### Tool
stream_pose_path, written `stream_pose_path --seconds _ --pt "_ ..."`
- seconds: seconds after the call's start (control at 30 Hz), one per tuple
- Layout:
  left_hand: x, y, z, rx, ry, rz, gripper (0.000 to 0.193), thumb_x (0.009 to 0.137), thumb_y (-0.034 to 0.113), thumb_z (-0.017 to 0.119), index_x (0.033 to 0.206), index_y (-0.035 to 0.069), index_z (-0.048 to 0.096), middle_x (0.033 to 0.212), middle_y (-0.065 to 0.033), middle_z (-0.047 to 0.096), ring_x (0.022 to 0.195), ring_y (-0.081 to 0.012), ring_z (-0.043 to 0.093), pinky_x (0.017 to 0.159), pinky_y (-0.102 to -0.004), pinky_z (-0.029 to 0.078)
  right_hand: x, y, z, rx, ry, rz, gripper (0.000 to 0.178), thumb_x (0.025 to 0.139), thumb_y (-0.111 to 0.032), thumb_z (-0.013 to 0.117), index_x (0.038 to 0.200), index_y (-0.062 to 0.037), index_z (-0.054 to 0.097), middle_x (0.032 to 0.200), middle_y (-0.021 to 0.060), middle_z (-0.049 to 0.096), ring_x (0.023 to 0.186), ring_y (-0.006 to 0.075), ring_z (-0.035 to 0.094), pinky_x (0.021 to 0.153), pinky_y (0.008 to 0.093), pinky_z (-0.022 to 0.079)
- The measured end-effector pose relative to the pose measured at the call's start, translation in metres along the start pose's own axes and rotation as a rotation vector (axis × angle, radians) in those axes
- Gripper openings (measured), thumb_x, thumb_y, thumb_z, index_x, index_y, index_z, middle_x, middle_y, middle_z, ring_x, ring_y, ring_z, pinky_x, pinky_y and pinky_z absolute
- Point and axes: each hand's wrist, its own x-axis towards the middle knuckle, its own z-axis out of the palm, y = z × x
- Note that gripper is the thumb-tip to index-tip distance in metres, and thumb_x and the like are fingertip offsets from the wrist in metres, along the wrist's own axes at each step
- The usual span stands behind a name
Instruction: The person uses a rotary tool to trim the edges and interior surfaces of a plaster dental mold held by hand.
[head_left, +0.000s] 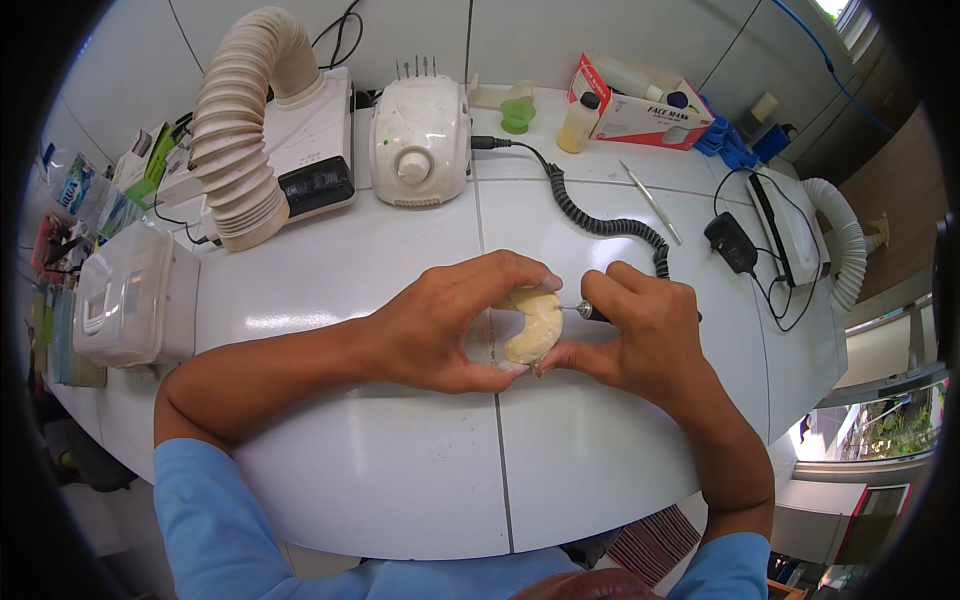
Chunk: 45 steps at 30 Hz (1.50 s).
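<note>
A pale yellow plaster dental cast (537,330), curved like a horseshoe, is held above the white tabletop between the fingers and thumb of my left hand (455,315). My right hand (640,325) grips a rotary handpiece (592,312), mostly hidden by the fingers. Its thin metal bit meets the right edge of the cast, or comes very near it. My right thumb rests by the lower edge of the cast. From the handpiece a black coiled cord (600,222) runs back to a white control box (421,140) with a round knob and several bits on top.
Behind on the left stands a dust extractor (310,150) with a ribbed hose (235,130). A lidded plastic box (135,290) sits at the left edge. Farther back are a small bottle (578,123), a mask box (650,118), a pen-like tool (652,203) and a black power adapter (733,243).
</note>
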Motion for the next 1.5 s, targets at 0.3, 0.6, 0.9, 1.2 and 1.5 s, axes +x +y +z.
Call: stream_pose_path --seconds 0.3,0.6,0.9,1.2,1.5 --pt "0.0004 0.0004 -0.0001 -0.005 0.000 0.009 0.087 0.078 0.013 0.097 0.155 0.004 0.059 0.148 -0.0178 0.068 0.132 -0.0332 0.073 0.107 -0.0431 0.064 0.0007 -0.0004 0.0010 -0.004 0.021 -0.018 0.074 0.070 -0.082 0.090 0.093 -0.0137 0.073 0.074 0.0003 0.060 0.053 0.0182 0.062 0.046 0.0361 0.043" --pt "0.0018 0.0015 0.0007 0.036 0.021 0.050 0.087 0.076 0.013 0.096 0.153 -0.001 0.060 0.143 -0.0209 0.070 0.132 -0.0382 0.072 0.112 -0.0453 0.062 -0.0001 -0.0018 0.0005 -0.040 -0.001 -0.002 0.073 0.073 -0.081 0.089 0.096 -0.0136 0.074 0.075 0.0011 0.061 0.056 0.0184 0.064 0.048 0.0358 0.046" --pt "0.0020 0.0051 0.0001 0.045 0.019 0.034 0.085 0.076 0.014 0.094 0.153 -0.003 0.062 0.138 -0.0227 0.071 0.128 -0.0392 0.073 0.109 -0.0455 0.062 0.0002 -0.0034 -0.0015 -0.068 -0.024 -0.002 0.072 0.075 -0.082 0.088 0.096 -0.0141 0.074 0.076 0.0017 0.062 0.056 0.0190 0.066 0.048 0.0353 0.047" --pt "0.0021 0.0032 0.0008 0.041 0.021 0.042 0.086 0.076 0.014 0.094 0.154 -0.002 0.062 0.138 -0.0228 0.071 0.127 -0.0389 0.073 0.108 -0.0448 0.063 -0.0005 -0.0034 -0.0012 -0.075 -0.046 0.003 0.072 0.076 -0.082 0.087 0.098 -0.0142 0.075 0.076 0.0018 0.062 0.056 0.0190 0.066 0.048 0.0353 0.047" --pt "0.0017 0.0029 0.0014 0.051 0.024 0.037 0.085 0.076 0.014 0.095 0.153 -0.003 0.063 0.137 -0.0225 0.072 0.127 -0.0384 0.074 0.108 -0.0444 0.063 -0.0004 -0.0042 -0.0004 -0.062 -0.056 0.005 0.071 0.076 -0.080 0.088 0.099 -0.0140 0.075 0.078 0.0020 0.063 0.056 0.0197 0.066 0.048 0.0358 0.047"
